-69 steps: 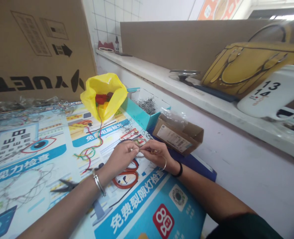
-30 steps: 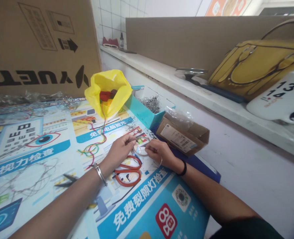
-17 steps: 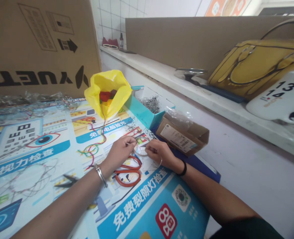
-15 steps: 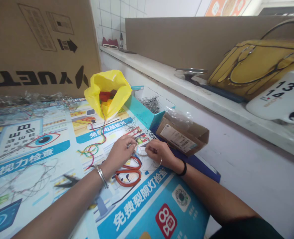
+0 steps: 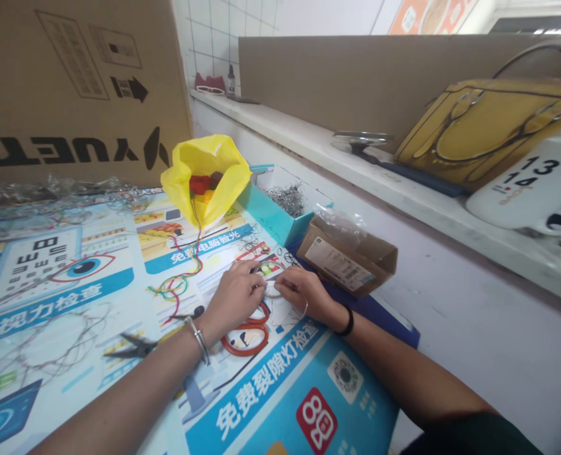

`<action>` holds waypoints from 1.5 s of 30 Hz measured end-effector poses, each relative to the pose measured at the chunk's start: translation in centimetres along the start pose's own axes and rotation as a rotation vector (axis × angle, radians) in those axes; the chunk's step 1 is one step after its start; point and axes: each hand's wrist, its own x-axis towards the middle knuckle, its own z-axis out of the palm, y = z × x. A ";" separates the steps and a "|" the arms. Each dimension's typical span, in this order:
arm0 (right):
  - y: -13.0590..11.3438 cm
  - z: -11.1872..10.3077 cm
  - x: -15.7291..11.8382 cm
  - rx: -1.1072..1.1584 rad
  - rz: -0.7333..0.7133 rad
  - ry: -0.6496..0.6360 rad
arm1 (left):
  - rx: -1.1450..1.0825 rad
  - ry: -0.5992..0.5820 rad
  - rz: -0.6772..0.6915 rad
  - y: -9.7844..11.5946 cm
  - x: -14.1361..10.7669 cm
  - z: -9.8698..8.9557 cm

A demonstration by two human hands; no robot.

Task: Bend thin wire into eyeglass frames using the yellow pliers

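Observation:
Between my hands is a thin, pale ring (image 5: 273, 290), like a small hoop of wire. My left hand (image 5: 236, 292) pinches its left side with thumb and fingers pressed together. On the right side my right hand (image 5: 305, 292) grips it, fingers curled. Under and beside my left hand lie scissors with red-orange handles (image 5: 245, 339). Pliers (image 5: 131, 346) are partly covered by my left forearm. Red, green and yellow cords (image 5: 178, 287) trail over the printed sheet from a yellow bag (image 5: 178, 170).
A teal box (image 5: 280, 221) of tangled wire and a small brown carton (image 5: 346, 256) stand beyond my right hand. Loose wire (image 5: 47, 341) lies at left. On the right shelf (image 5: 303, 129) are a yellow bag picture (image 5: 489, 126) and a white mug (image 5: 522, 183).
My left hand has moved slightly right and its fingers have turned further over the ring. More of the pliers shows beside my left forearm. My right hand has barely moved.

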 end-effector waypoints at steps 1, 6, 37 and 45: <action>0.0 0.0 0.0 0.025 0.014 0.001 | -0.009 0.000 -0.002 0.0 0.0 0.1; 0.0 -0.2 0.2 0.146 0.096 0.011 | -0.084 0.005 0.018 0.0 0.1 0.2; -2.2 -1.7 0.2 0.818 0.400 0.014 | -0.311 0.210 0.165 1.8 0.1 -1.7; -2.0 -1.4 0.1 0.847 0.412 0.061 | -0.298 0.117 0.093 2.1 0.0 -1.7</action>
